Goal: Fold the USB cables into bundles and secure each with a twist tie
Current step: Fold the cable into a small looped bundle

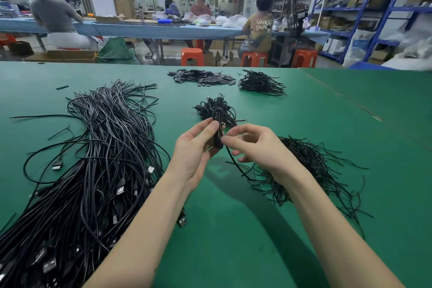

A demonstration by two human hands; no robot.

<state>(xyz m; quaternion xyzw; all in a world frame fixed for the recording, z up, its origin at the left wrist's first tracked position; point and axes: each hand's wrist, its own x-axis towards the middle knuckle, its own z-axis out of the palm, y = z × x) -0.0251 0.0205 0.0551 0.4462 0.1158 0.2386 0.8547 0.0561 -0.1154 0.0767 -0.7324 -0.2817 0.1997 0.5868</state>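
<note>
My left hand (196,149) grips a folded black USB cable bundle (217,131), held upright above the green table (233,229). My right hand (254,145) pinches a thin black twist tie (233,161) at the bundle's side; the tie's loose end hangs down toward the table. A large heap of loose black USB cables (93,159) lies to the left. Under and behind my right wrist sits a pile of twist ties (311,161). Just beyond my hands rests a small pile of tied bundles (210,107).
Further back on the table lie a heap of small dark flat pieces (201,77) and another clump of black ties or cables (259,83). A lone USB plug (181,218) lies under my left forearm. Other people sit at a far blue table; shelving stands at right.
</note>
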